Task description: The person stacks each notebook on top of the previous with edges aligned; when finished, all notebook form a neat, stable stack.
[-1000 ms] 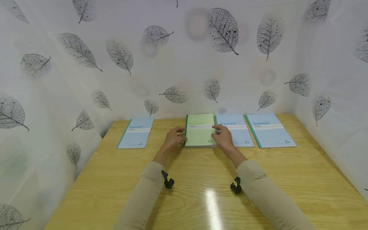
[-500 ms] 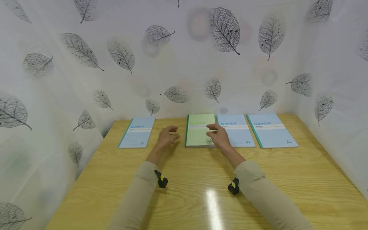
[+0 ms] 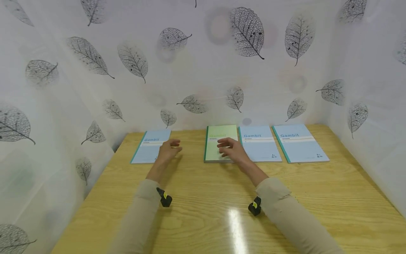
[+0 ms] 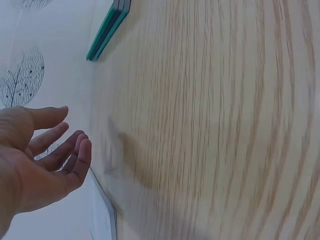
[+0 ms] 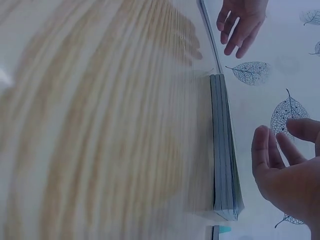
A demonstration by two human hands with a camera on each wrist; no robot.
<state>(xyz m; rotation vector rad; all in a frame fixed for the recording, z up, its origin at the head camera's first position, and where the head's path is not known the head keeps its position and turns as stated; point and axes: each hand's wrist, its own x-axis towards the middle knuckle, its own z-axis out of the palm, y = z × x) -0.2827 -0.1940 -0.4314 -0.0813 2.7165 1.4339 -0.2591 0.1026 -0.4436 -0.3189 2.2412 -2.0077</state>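
My left hand (image 3: 166, 151), its fingers loosely bent and holding nothing, hovers by the right edge of the leftmost blue notebook (image 3: 149, 150) in the head view. My right hand (image 3: 233, 150) is over the green notebook (image 3: 211, 150), hiding its lower right part; its fingers are relaxed with nothing between them. In the right wrist view the green notebook tops a stack (image 5: 222, 150) of several notebooks, and the right hand (image 5: 290, 175) is apart from it. The left wrist view has the left hand (image 4: 50, 160) above the table, with teal spines (image 4: 107, 32) beyond.
Two more blue notebooks, a middle one (image 3: 261, 150) and a larger one at right (image 3: 301, 146), lie in the same row along the back of the wooden table (image 3: 203, 197). A leaf-patterned white sheet (image 3: 203, 70) rises behind and at both sides.
My left hand has left the green notebook's left edge and moved left to the leftmost blue notebook. My right hand has come off the right edge and shifted left over the green cover.
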